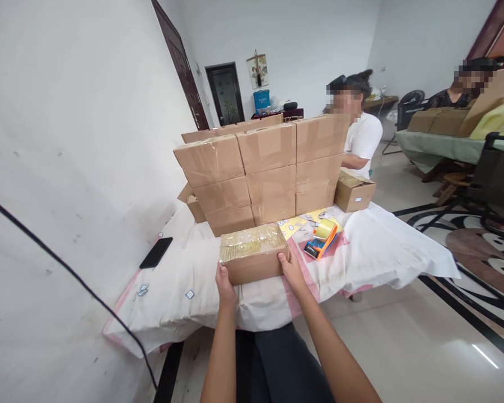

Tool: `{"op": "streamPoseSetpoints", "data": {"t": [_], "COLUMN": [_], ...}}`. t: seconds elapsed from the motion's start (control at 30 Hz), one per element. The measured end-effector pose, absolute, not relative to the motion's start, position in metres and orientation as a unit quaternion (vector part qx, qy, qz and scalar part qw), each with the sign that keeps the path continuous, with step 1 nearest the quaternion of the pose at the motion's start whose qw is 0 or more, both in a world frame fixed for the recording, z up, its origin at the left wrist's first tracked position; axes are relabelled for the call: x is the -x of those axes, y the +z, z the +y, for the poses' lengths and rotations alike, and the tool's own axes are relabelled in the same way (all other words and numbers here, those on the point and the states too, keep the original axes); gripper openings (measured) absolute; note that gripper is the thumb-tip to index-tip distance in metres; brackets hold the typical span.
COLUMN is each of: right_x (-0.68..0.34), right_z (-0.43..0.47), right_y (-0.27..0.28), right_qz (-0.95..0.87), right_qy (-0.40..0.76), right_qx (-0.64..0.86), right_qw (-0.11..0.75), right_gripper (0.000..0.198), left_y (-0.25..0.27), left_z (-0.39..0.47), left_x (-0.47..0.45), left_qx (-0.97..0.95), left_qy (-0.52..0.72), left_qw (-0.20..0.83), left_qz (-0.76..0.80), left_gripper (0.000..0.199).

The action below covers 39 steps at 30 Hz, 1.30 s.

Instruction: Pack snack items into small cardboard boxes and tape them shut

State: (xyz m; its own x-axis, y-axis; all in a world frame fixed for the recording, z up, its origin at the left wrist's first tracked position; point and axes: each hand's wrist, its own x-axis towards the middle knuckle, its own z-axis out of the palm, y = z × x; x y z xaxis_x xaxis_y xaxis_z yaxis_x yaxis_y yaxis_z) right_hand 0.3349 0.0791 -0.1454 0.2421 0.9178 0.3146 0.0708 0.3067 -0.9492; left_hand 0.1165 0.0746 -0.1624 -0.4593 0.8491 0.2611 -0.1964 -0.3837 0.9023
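Between my two hands is a brown cardboard box (255,267), its top covered with shiny packing tape. My left hand (225,286) grips its left end, thumb on the near face. At the right end my right hand (292,271) holds it the same way, fingers mostly hidden behind the side. The box is at the table's near edge; whether it rests on the cloth or is slightly lifted I cannot tell. To its right lies an orange and blue tape dispenser (320,240) with a roll of yellowish tape.
Behind the box stands a wall of stacked cardboard boxes (271,179). A black phone (156,253) lies left on the white tablecloth (180,296). Another box (355,191) sits at the right, near a person in a white shirt (367,137). A black cable (75,284) hangs at left.
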Motion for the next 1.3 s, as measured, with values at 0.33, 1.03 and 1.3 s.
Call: {"op": "streamPoseSetpoints", "data": {"t": [0.33, 1.03, 1.3], "right_x": [-0.333, -0.333, -0.333], "right_z": [0.079, 0.075, 0.075], "right_y": [-0.147, -0.148, -0.146], "right_qz": [-0.506, -0.499, -0.503], "right_qy": [0.353, 0.341, 0.343], "right_qx": [0.471, 0.498, 0.485], "right_qw": [0.630, 0.622, 0.628], "right_gripper": [0.061, 0.061, 0.059], "left_y": [-0.161, -0.171, -0.173], "left_z": [0.065, 0.069, 0.070], "left_x": [-0.116, -0.114, -0.112], "left_qx": [-0.404, -0.365, -0.370], "left_qy": [0.708, 0.691, 0.685], "left_qw": [0.338, 0.376, 0.376], "left_qz": [0.471, 0.497, 0.503], "left_gripper": [0.049, 0.056, 0.059]}}
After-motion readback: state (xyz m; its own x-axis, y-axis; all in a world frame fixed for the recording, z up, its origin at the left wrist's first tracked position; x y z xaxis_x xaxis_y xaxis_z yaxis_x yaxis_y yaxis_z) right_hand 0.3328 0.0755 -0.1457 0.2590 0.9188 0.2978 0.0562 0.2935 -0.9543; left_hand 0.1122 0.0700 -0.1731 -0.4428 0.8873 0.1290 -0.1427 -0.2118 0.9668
